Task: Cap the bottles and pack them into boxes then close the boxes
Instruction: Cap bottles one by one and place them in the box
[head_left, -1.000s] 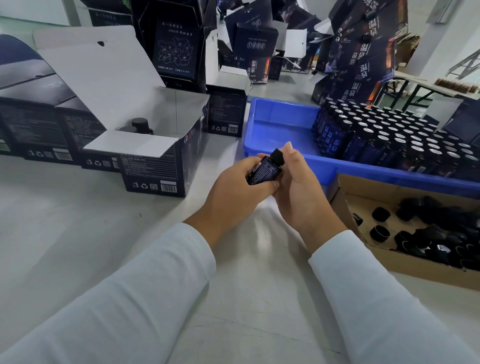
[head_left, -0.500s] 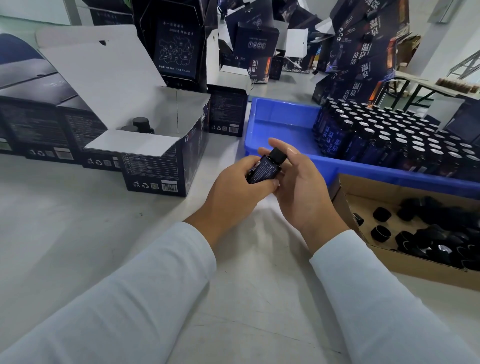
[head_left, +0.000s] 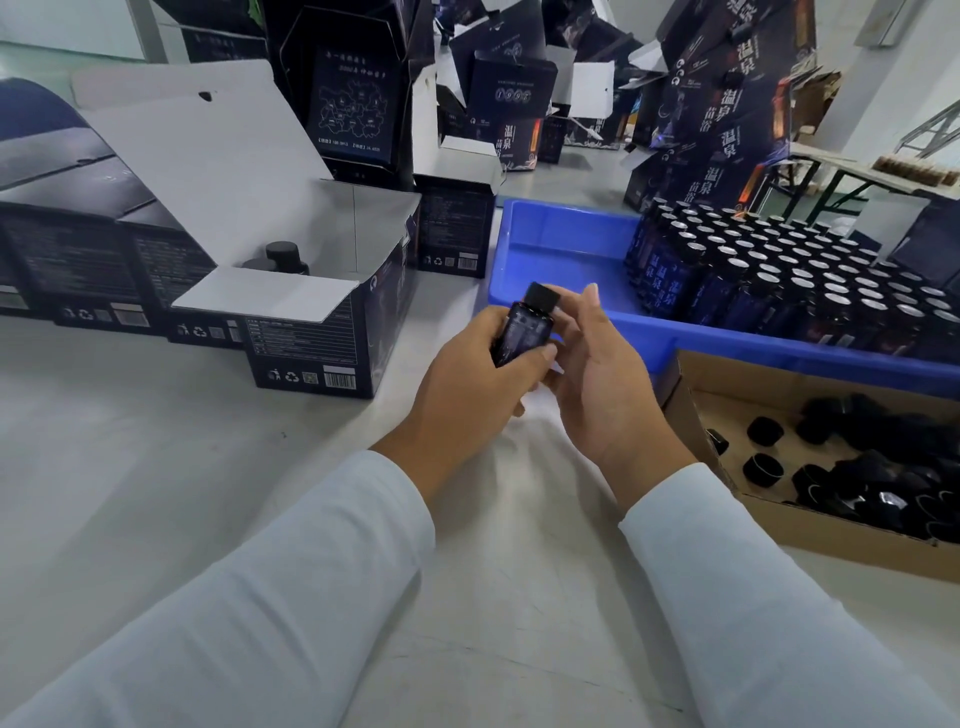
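- We grip one bottle (head_left: 521, 335) in our left hand (head_left: 470, 382), fingers curled round its body, tilted with the cap (head_left: 542, 298) pointing far and right so the other hand can reach the top
- Our right hand (head_left: 602, 371) is loosely spread beside the bottle, fingers fairly straight, holding nothing; its fingertips (head_left: 589, 292) sit just beside the cap, and we cannot tell whether they touch it
- The cap sits on the neck, so we judge capping of this bottle done or nearly done, with packing next
- The open box (head_left: 332, 332) stands near left with its lid folded back and its front flap lying flat, which leaves the mouth free for dropping bottles in; two capped tops (head_left: 283, 255) show inside, the rest is hidden
- The blue tray (head_left: 566, 244) lies far right within reach, packed with many uncapped bottles (head_left: 789, 280) in rows, too many to count; its left part is bare
- One cardboard box (head_left: 691, 415) at near right holds loose caps (head_left: 883, 467), a heap we cannot count
- Several dark boxes (head_left: 78, 260) stand closed on the surface (head_left: 156, 493) at left; more stand open at the far side
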